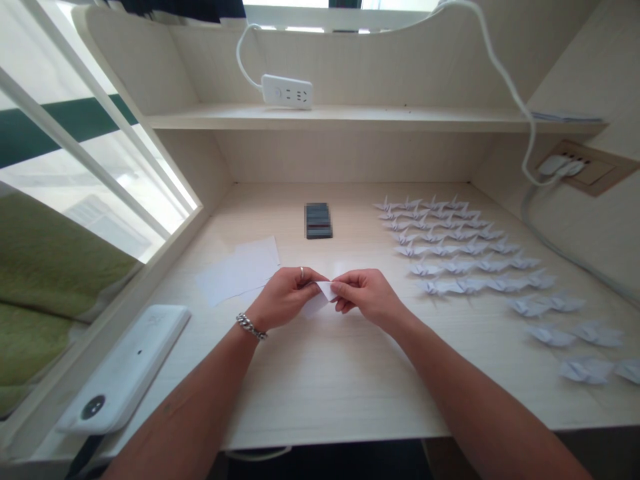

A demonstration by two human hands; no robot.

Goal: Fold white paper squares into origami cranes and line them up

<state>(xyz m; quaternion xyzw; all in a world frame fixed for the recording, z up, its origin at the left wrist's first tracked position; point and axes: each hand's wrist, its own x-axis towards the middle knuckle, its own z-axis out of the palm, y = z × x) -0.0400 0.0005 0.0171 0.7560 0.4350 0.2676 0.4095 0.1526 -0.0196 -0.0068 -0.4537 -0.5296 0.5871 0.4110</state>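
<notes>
A small piece of folded white paper (pixel 326 289) is held between both hands above the middle of the desk. My left hand (pixel 286 293), with a ring and a chain bracelet, pinches its left side between thumb and fingers. On the other side my right hand (pixel 366 291) grips the paper's right edge, thumb against bent fingertips. Part of the paper lies hidden behind the fingers. Loose white paper sheets (pixel 243 270) lie flat beyond my left hand. To the right stand several rows of folded white paper cranes (pixel 457 248).
A dark pixelated object (pixel 318 221) lies behind the hands. At the left edge rests a white power bank-like device (pixel 131 367). A power strip (pixel 287 92) sits on the shelf (pixel 360 117). A white cable (pixel 505 73) hangs to the wall socket (pixel 593 170).
</notes>
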